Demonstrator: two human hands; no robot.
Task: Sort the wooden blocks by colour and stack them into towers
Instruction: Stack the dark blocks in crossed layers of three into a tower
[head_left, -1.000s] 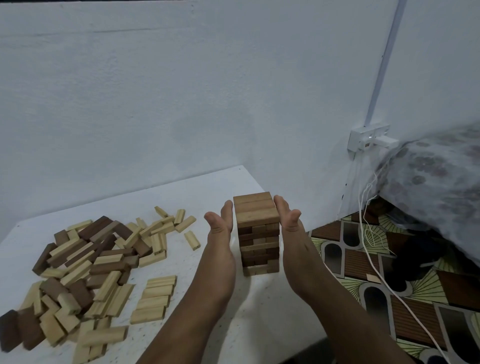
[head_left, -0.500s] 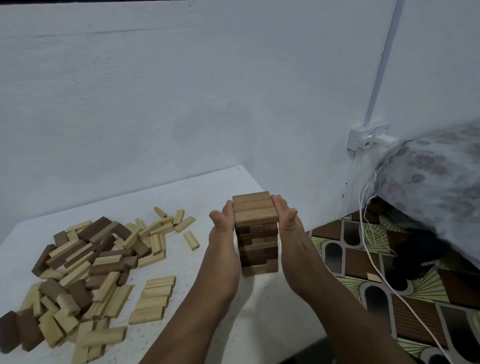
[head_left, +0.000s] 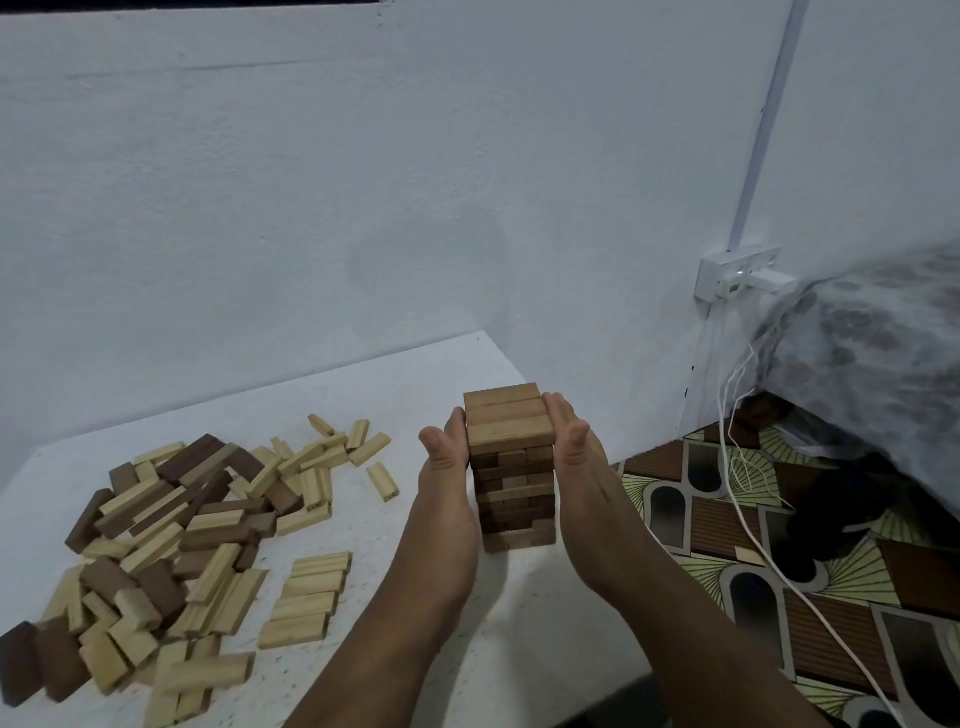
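A tower of mid-brown wooden blocks (head_left: 511, 467) stands near the right edge of the white table (head_left: 415, 374). My left hand (head_left: 447, 467) presses flat against its left side and my right hand (head_left: 574, 467) presses flat against its right side, fingers straight, near the top layers. A mixed heap of pale and dark brown blocks (head_left: 171, 519) lies on the left of the table. A neat row of pale blocks (head_left: 306, 597) lies flat in front of the heap.
The white wall rises right behind the table. The table's right edge is just beyond the tower, with patterned floor (head_left: 779, 571) below. A wall socket (head_left: 737, 273) with white cables (head_left: 743, 467) and a covered bed (head_left: 883, 364) are at the right.
Both hands were held apart from the tower a second ago. They have closed inward and now press its two sides. The tower has stayed in place.
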